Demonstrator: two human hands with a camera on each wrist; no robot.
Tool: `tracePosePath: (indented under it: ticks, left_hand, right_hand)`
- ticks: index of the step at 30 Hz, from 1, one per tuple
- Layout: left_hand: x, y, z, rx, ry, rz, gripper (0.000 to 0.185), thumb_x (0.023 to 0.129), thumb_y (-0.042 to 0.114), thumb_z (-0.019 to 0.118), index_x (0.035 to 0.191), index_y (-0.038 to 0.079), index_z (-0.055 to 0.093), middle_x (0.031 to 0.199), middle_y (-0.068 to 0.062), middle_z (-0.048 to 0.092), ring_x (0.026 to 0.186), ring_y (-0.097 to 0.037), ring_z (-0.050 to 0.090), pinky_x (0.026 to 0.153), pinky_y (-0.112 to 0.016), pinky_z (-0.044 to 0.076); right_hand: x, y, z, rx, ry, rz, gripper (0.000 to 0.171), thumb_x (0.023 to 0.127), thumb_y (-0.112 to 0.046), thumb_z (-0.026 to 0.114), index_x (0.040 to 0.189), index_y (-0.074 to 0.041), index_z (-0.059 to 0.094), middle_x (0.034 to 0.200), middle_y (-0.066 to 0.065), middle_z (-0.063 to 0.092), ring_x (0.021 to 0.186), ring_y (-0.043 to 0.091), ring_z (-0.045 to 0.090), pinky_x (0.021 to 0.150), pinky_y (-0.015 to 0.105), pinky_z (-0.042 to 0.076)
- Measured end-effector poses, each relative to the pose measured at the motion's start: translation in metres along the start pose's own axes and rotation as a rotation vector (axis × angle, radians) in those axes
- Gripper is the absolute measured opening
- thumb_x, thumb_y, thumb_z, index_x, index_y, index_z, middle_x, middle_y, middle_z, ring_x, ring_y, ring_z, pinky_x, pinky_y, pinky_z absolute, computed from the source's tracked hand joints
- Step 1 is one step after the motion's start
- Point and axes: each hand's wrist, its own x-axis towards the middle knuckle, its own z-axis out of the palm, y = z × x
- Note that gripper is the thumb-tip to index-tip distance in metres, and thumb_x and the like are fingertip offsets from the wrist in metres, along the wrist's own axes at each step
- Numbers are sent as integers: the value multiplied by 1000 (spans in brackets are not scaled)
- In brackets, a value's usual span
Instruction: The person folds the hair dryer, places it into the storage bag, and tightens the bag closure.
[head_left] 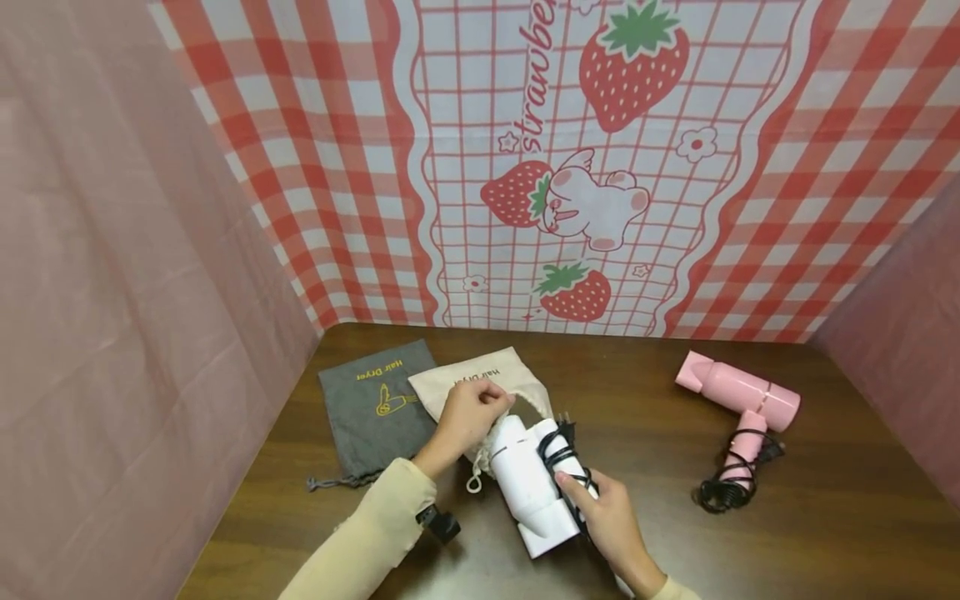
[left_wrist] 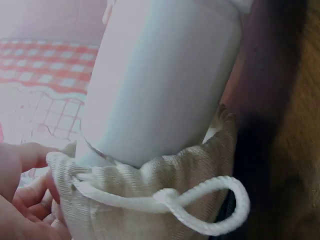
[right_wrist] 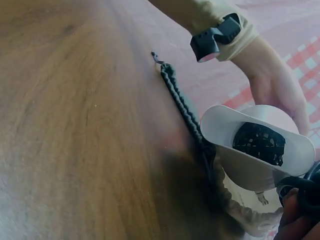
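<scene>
The left hand (head_left: 468,417) pinches the mouth of the beige bag (head_left: 480,385), fingers curled over the rim where the white drawstring (head_left: 476,479) loops out. The right hand (head_left: 611,521) grips the white dryer (head_left: 528,483) by its folded handle, thumb and fingers wrapped over the black cord (head_left: 558,454) wound around it. The dryer lies between the two hands, near the front edge of the table (head_left: 645,417), its front end just inside the bag's mouth and its flat nozzle pointing back toward the person.

The left wrist view shows it up close: the dryer's (left_wrist: 160,80) white barrel goes into the bag (left_wrist: 150,200), the cloth bunched around it, the drawstring (left_wrist: 200,210) hanging in a loop just below, fingertips (left_wrist: 25,180) holding the bag's edge on the left. From the right wrist view the dryer's (right_wrist: 260,145) flat nozzle faces the camera, dark grille inside, and the left hand (right_wrist: 280,95) reaches in behind it.

A grey bag (head_left: 375,408) lies flat by the table's left edge, touching the beige one, its grey cord trailing toward the front edge. Well apart, near the right edge, a pink dryer (head_left: 738,396) lies with its black cord (head_left: 723,492) coiled beside its handle. A strawberry-print cloth (head_left: 600,167) hangs behind the table.
</scene>
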Motion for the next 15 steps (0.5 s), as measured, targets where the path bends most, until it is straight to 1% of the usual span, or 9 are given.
tracePosePath:
  ticks: [3, 5, 8, 10, 12, 15]
  left_hand:
    - [-2, 2, 2, 79, -49, 22, 13, 87, 21, 69, 84, 9, 72, 70, -1, 67, 61, -6, 55, 58, -21, 45]
    - [-3, 2, 3, 169, -88, 35, 12, 87, 22, 70, 90, 11, 71, 71, -1, 68, 62, -7, 57, 59, -21, 44]
    - [-3, 4, 7, 308, -134, 45, 17, 86, 24, 70, 99, 14, 69, 70, 1, 67, 61, -8, 57, 58, -22, 43]
    - [-2, 6, 10, 391, -157, 58, 21, 85, 25, 70, 103, 15, 68, 73, 2, 65, 63, -9, 57, 59, -23, 43]
    - [-2, 7, 13, 457, -167, 89, 22, 85, 25, 70, 104, 15, 68, 78, 2, 63, 69, -12, 56, 62, -24, 43]
    - [0, 10, 16, 514, -177, 157, 21, 84, 23, 71, 103, 14, 69, 85, 0, 61, 79, -16, 56, 69, -27, 45]
  right_hand:
    - [0, 1, 1, -10, -1, 7, 26, 87, -22, 72, 86, 4, 69, 62, 2, 57, 52, 6, 51, 51, 24, 45]
    - [0, 2, 2, -11, -5, 7, 26, 87, -22, 72, 86, 4, 69, 63, 3, 59, 53, 6, 52, 52, 24, 45]
    - [0, 3, 4, -14, -14, 3, 25, 86, -22, 73, 87, 3, 70, 65, 5, 63, 54, 7, 54, 53, 23, 47]
    - [0, 3, 4, -23, -18, -2, 24, 86, -22, 73, 87, 3, 70, 67, 6, 64, 56, 6, 55, 54, 23, 47]
    - [0, 4, 5, -31, -20, -3, 24, 85, -22, 74, 88, 2, 71, 68, 6, 64, 56, 6, 55, 55, 23, 47]
    - [0, 5, 6, -39, -17, -4, 24, 85, -23, 75, 88, 1, 71, 68, 4, 64, 56, 5, 54, 55, 22, 46]
